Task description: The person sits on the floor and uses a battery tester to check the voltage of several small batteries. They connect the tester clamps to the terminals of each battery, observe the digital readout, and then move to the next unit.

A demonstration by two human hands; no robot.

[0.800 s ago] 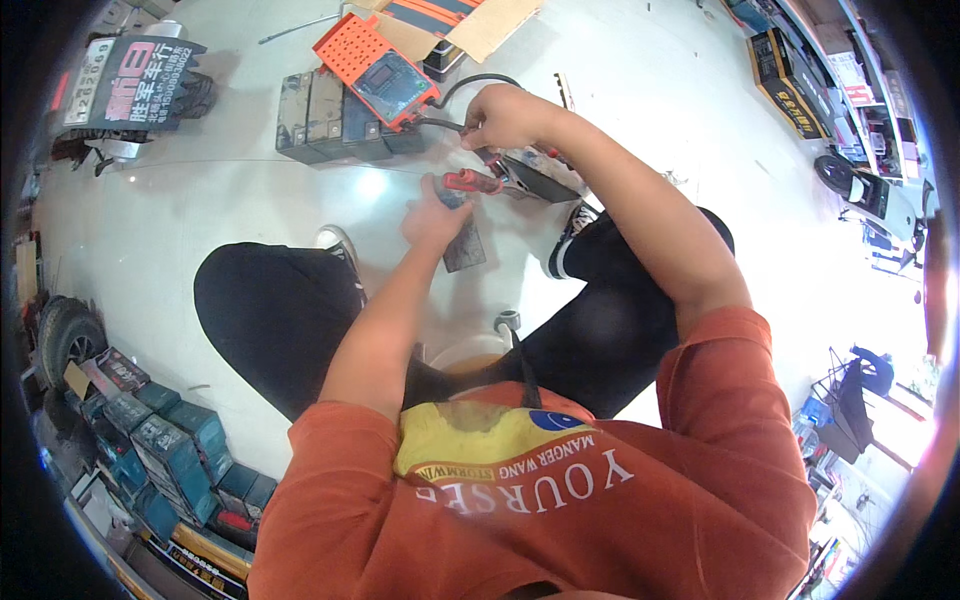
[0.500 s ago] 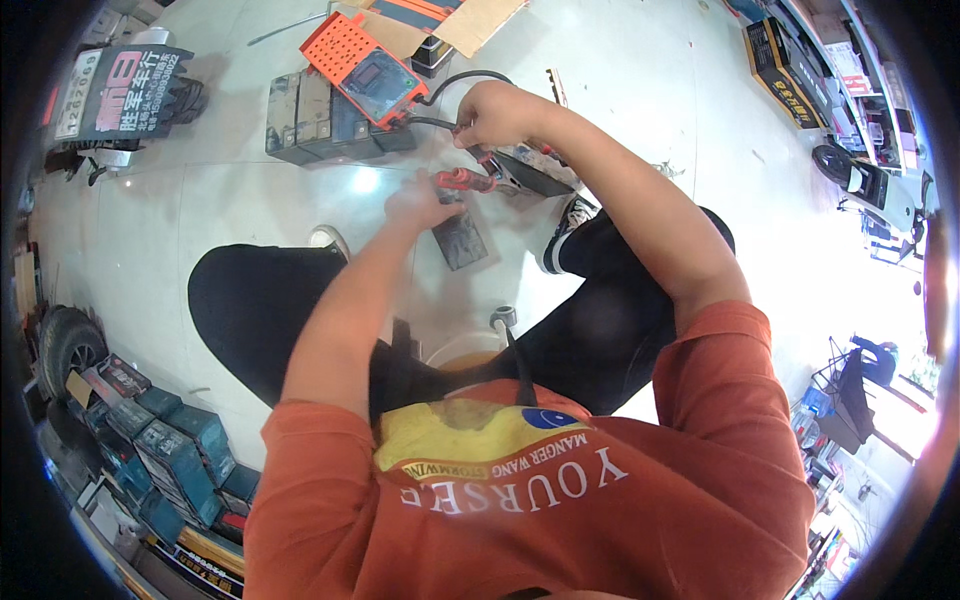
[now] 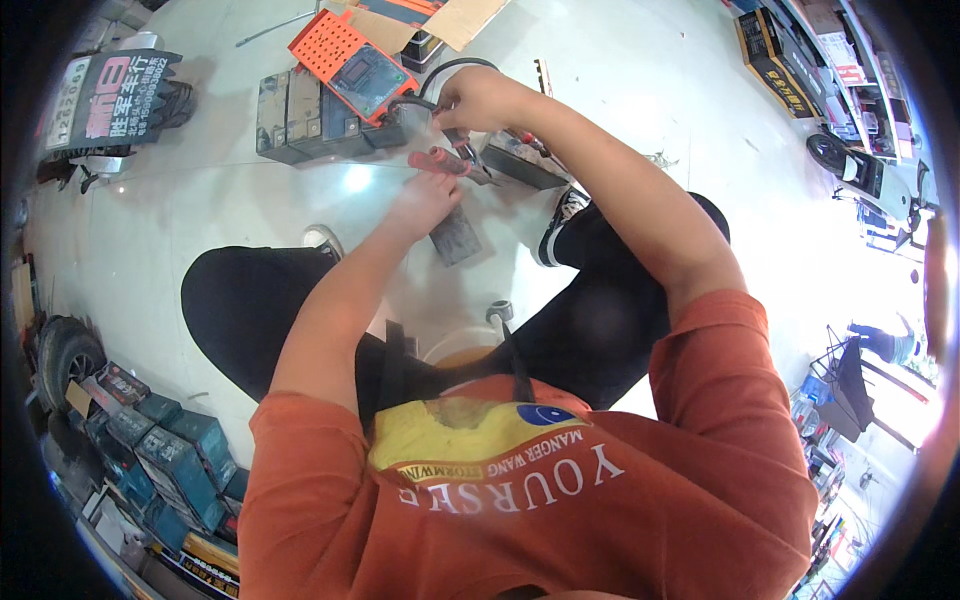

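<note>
An orange handheld tester (image 3: 365, 75) with a dark face and small screen rests on a row of grey batteries (image 3: 315, 122). Thick black cable (image 3: 428, 85) runs from it to my right hand (image 3: 482, 100), whose fingers pinch the cable close to the tester's end. My left hand (image 3: 428, 203) is closed at a red-handled clamp (image 3: 438, 162); its fingertips are partly hidden. Under and beside the left hand lies a dark block-shaped battery (image 3: 456, 238) on the floor. Another dark battery (image 3: 525, 160) sits below my right forearm, by my shoe.
An opened cardboard box (image 3: 465, 22) lies beyond the tester. At my lap stands a pale round container (image 3: 460, 345). Teal batteries (image 3: 180, 455) are stacked at lower left near a tire (image 3: 70, 350). A black box (image 3: 775, 62) and a scooter (image 3: 870, 180) are at right.
The red-handled clamp has moved left and slightly away from me, and its handles are turned. My left hand has shifted right; my right hand has moved slightly left and up.
</note>
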